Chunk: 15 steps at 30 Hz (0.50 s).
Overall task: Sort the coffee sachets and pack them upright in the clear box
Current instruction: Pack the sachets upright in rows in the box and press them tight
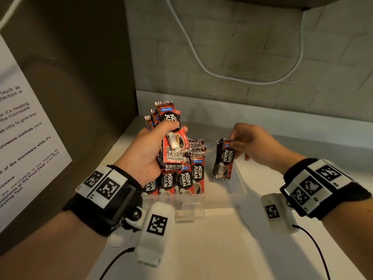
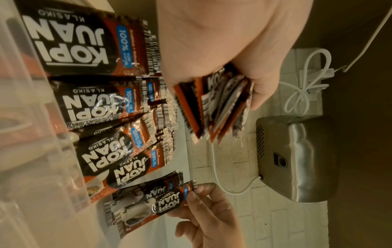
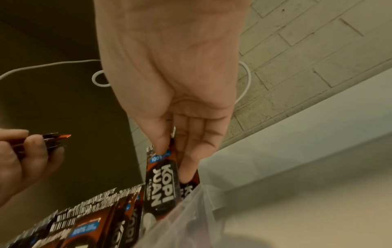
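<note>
A white counter [image 1: 212, 249] sits in a corner by a grey brick wall [image 1: 252, 47]. The left hand [image 1: 145, 152] is wrapped round a messy bunch of Kopi Juan sachets [image 1: 173, 138], and the right hand [image 1: 256, 144] pinches a small bunch of sachets [image 1: 223, 160] by its top, standing up in the clear box [image 1: 238, 178]. More packed sachets [image 1: 181, 178] stand in a row in the box's left side, under the left hand.

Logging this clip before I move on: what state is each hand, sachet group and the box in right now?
Left hand: grips a loose bundle of red-and-black coffee sachets, raised above the box.
Right hand: pinches a few red-and-black sachets by their top edge, upright, inside the box.
Clear plastic box: open, partly filled.
Row of packed sachets: standing upright at the box's left side.
White cable: hanging slack on the wall.
</note>
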Motion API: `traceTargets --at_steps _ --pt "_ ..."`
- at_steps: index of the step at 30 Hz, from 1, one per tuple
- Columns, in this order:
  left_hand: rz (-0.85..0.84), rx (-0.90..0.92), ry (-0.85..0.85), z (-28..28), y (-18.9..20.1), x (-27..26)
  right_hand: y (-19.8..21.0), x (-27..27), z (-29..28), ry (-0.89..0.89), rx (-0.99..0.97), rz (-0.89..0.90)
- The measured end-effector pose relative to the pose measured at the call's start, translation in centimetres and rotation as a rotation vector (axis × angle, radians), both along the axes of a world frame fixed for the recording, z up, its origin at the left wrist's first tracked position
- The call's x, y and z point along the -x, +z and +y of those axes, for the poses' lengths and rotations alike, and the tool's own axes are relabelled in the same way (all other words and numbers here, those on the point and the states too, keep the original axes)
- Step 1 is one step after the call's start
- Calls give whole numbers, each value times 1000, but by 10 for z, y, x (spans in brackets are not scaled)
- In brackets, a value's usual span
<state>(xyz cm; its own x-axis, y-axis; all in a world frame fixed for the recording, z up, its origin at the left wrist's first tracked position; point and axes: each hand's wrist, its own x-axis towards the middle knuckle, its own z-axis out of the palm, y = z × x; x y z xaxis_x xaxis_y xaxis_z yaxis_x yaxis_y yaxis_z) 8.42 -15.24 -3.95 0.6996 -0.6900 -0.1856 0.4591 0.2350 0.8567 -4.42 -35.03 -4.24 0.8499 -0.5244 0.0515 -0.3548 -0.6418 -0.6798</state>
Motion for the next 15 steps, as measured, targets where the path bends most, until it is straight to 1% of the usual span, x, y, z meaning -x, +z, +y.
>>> traceTargets --at_steps 2,4,6,9,15 --pt "-2 -4 -2 0 0 0 -4 -2 -2 7 41 24" --pt "-3 -6 -6 0 0 0 -8 -3 -3 15 126 44" --pt "-3 -8 -12 1 0 1 -11 -4 -3 25 218 42" --pt "-5 -14 -16 1 0 1 -12 -4 -3 24 303 33" --pt "-10 -18 -16 2 -1 1 -17 -3 -7 23 409 -54"
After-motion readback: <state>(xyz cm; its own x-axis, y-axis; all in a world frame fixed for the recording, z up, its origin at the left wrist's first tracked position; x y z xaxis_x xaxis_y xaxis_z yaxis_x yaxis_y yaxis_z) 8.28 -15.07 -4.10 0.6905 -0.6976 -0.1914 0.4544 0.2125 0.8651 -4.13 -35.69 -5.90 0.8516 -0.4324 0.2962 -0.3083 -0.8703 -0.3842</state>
